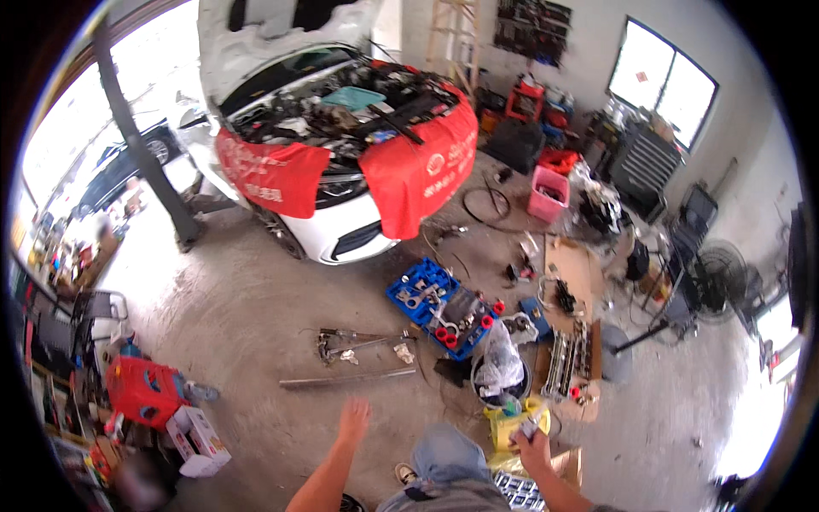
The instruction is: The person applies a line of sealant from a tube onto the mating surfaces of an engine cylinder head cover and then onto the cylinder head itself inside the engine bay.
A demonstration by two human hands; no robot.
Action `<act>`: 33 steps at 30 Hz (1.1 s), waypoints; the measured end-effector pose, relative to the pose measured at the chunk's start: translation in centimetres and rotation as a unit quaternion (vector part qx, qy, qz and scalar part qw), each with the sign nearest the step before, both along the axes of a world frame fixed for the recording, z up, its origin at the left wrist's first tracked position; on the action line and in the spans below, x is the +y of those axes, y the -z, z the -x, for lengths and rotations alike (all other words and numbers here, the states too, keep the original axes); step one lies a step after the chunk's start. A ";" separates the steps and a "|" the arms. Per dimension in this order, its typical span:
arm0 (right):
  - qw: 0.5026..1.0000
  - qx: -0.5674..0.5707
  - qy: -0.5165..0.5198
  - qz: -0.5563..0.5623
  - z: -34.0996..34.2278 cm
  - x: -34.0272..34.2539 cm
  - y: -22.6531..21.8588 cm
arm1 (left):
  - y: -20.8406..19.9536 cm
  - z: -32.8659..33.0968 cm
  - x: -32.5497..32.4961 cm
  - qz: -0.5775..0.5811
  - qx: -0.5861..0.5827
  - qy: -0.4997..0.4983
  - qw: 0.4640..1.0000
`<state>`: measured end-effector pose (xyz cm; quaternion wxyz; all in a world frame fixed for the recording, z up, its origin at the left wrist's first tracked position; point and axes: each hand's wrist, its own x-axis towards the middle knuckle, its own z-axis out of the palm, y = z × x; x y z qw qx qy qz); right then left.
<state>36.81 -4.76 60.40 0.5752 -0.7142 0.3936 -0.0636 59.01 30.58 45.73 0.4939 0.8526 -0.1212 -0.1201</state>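
Left hand [356, 418] can't tell; right hand [531, 448] holds pale item [532, 423], might drop if grip slips.

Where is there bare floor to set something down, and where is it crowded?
Bare floor lies between the white car and the long tools, and between the white box and the metal bar. Another patch opens lower right, below the fan. It is crowded from the blue tool case through the bucket to the yellow container near the right hand.
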 end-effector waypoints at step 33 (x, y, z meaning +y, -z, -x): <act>0.972 -0.074 0.215 0.061 -77.6 -23.2 0.3 | -18.4 -95.0 -41.8 0.242 -0.066 -0.030 0.968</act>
